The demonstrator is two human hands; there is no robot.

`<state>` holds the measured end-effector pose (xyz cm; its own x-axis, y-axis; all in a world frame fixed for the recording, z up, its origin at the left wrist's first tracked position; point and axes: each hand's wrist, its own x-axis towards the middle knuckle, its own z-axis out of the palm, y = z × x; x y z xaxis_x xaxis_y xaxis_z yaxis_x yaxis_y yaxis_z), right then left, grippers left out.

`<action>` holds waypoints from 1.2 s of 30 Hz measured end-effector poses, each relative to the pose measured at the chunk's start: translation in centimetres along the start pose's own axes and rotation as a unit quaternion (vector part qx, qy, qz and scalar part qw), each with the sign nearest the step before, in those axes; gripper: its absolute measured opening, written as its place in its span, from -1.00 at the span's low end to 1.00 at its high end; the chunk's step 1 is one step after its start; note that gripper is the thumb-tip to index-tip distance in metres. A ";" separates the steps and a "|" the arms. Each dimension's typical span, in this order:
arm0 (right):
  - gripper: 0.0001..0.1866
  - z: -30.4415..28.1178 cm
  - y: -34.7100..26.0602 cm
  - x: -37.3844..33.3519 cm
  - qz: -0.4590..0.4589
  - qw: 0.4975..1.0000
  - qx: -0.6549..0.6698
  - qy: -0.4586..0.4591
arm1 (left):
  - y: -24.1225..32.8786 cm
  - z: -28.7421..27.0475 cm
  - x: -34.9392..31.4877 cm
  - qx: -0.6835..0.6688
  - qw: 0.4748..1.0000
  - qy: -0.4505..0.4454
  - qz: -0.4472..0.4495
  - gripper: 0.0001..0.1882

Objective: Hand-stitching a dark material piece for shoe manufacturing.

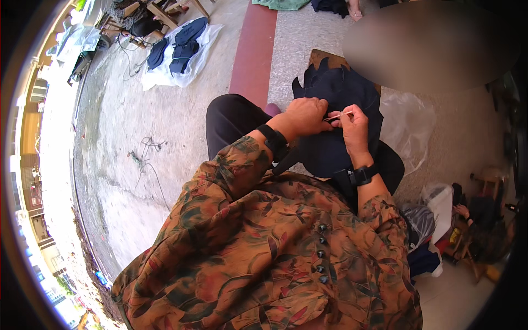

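Observation:
Dark navy cloth pieces (341,91), cut with pointed, curving edges, lie over my lap and reach forward onto a brown board. My left hand (308,114) is closed at the cloth, its fingers bent down and partly hidden. Just to its right, my right hand (355,125) pinches a thin, pale, stick-like tool (346,113). The tool slants toward my left fingertips; its exact kind is too small to make out. Both wrists wear black straps.
The brown board (319,57) shows behind the cloth. At the far left, dark cloth bundles (184,52) lie on a white plastic sheet (206,47). Clear plastic (410,129) lies to the right. A cord (146,157) crosses the floor. Another person's hand (355,10) shows at the top.

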<state>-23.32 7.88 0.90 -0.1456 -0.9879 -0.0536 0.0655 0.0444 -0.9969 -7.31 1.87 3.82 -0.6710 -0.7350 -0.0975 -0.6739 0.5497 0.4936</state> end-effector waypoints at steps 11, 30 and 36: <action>-0.94 -0.6 -0.3 -0.1 0.026 0.993 0.104 0.039 | -1.4 2.2 -1.0 -0.085 0.989 0.113 0.039 -0.60; -0.86 0.2 -0.2 -0.6 -0.039 0.994 -0.098 0.000 | -0.7 3.8 -1.1 -0.138 0.972 0.173 0.084 -0.85; -0.91 0.6 0.5 -0.6 -0.119 0.981 -0.151 0.039 | -1.0 4.5 -1.0 -0.248 0.946 0.198 0.069 -0.89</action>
<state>-22.62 8.43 0.46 -0.1968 -0.9620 0.1894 -0.2729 -0.1318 -0.9530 -7.38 3.85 -0.48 -0.5078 -0.8147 0.2801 -0.2939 0.4695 0.8326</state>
